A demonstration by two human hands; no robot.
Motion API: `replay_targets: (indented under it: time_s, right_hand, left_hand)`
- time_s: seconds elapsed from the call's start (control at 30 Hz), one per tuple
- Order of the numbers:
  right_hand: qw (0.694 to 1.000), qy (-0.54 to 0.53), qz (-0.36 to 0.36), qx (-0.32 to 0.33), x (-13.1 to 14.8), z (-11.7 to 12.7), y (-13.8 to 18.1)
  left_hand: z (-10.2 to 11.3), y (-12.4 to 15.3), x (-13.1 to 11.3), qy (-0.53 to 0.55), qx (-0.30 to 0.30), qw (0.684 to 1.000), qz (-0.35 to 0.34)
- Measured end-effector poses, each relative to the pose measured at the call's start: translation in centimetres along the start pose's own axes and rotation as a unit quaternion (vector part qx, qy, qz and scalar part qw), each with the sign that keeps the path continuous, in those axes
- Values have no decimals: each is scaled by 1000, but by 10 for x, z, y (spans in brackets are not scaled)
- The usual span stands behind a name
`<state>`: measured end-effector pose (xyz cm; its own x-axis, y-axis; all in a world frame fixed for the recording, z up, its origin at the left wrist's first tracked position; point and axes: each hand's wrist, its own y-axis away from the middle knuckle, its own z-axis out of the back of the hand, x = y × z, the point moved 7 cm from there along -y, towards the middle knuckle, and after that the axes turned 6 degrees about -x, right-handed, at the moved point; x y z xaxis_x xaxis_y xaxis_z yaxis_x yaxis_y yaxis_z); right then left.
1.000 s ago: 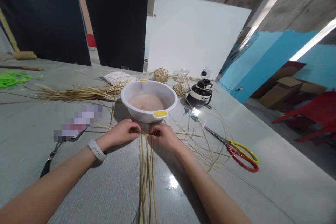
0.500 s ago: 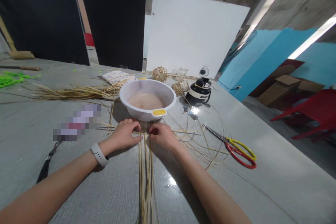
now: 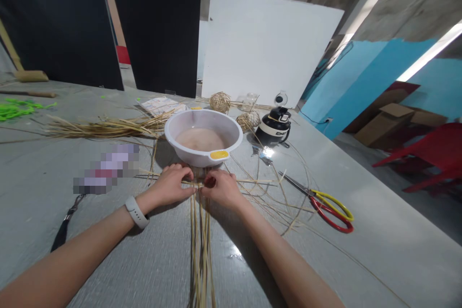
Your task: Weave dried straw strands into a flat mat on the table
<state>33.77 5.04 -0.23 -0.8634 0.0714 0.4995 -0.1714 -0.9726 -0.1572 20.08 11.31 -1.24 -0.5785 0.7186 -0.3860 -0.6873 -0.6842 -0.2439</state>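
Note:
A bundle of long rattan strips [image 3: 201,250] runs from the table's near edge up between my hands, where other strips cross it sideways. My left hand [image 3: 173,184], with a pale watch on the wrist, lies at the left of this crossing. Its fingers curl forward and its thumb presses on the strips. On the right side my right hand [image 3: 223,187] pinches the strips, thumb tip close to the left thumb. The curled fingers partly hide the crossing. Right behind both hands stands a white basin [image 3: 176,149] of cloudy water with a yellow handle tab.
Scissors [image 3: 325,207] with red and yellow handles lie at right, among loose strips [image 3: 274,197]. A black flask [image 3: 273,127] and woven balls [image 3: 220,102] stand behind. To the left are a strip pile [image 3: 104,127], a blurred-out item with a strap [image 3: 61,231], and green pieces [image 3: 18,108].
My right thumb has shifted slightly left, nearer to my left thumb. The left hand and the basin stay in place.

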Motion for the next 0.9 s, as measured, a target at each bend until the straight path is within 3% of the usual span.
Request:
replay_targets:
  time_s: [0.57,0.77,0.9]
  right_hand:
    - [1000,6,-16,15,1,-3,1]
    - [997,-60,-11,46,-8,9,-2]
    - [997,-34,20,65,-16,21,-5]
  left_hand:
    - [4,0,2,15,36,999,2]
    - [7,0,6,3,37,999,-11]
    - [5,-1,7,19,37,999,-34]
